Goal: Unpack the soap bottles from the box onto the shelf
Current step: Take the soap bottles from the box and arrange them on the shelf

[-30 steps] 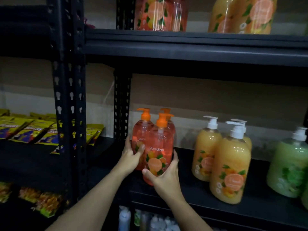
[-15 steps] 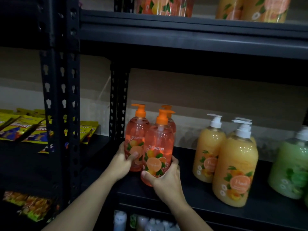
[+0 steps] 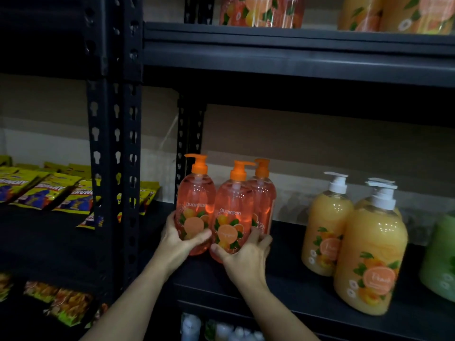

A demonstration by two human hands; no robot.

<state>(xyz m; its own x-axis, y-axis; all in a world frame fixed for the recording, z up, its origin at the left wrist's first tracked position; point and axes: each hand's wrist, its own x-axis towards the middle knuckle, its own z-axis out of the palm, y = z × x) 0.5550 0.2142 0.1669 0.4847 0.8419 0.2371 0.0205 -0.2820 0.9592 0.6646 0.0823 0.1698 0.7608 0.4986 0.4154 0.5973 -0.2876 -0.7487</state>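
Note:
Three clear orange pump soap bottles stand at the left end of the black middle shelf. My left hand grips the base of the left orange bottle. My right hand wraps round the base of the front middle orange bottle. A third orange bottle stands just behind and to the right of it. The box is out of view.
Two yellow-orange pump bottles and a green one stand to the right on the same shelf. More bottles sit on the upper shelf. A black upright post rises at left, with yellow snack packets beyond it.
Both hands have slid the two front orange bottles back and slightly apart on the shelf. The left bottle now stands further left, beside the middle one.

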